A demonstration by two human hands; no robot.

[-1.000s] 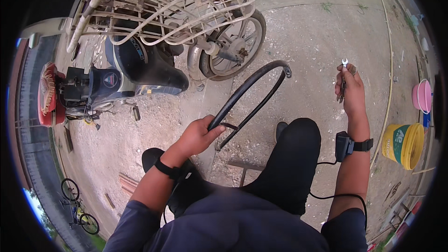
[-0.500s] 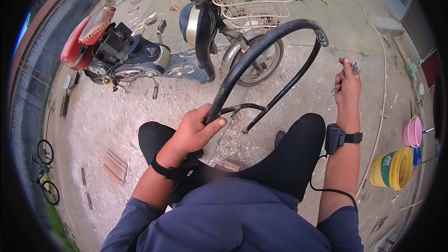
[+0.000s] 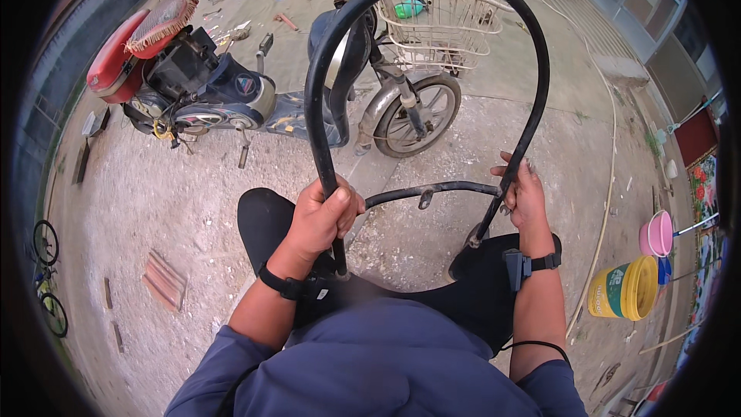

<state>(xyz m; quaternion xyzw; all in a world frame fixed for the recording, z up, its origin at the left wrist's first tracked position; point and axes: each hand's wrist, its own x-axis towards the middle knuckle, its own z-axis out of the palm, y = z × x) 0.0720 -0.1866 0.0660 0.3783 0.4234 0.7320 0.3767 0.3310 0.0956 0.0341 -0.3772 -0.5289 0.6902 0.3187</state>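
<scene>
A black bent-tube metal frame (image 3: 316, 100) stands up in front of me, arched at the top, with a curved crossbar between its two legs. My left hand (image 3: 324, 218) is closed round the lower left leg. At the right leg, my right hand (image 3: 528, 199) touches the tube with its fingers partly curled. A small silver metal tool (image 3: 505, 210) shows in that hand, mostly hidden by the fingers and the tube. Behind the frame is a parked electric scooter (image 3: 289, 116) with a red seat and a white wire basket (image 3: 444, 50).
To the right stand a yellow bucket (image 3: 637, 287) and a pink bucket (image 3: 658, 233). A pale hose (image 3: 612, 162) runs along the ground there. Reddish bricks (image 3: 164, 281) lie at left, and a bicycle (image 3: 48, 278) is at the far left edge.
The frame has turned to face me, its arch rising and its legs now spread left and right. My right hand has moved inward and down to the right leg; my left keeps its grip.
</scene>
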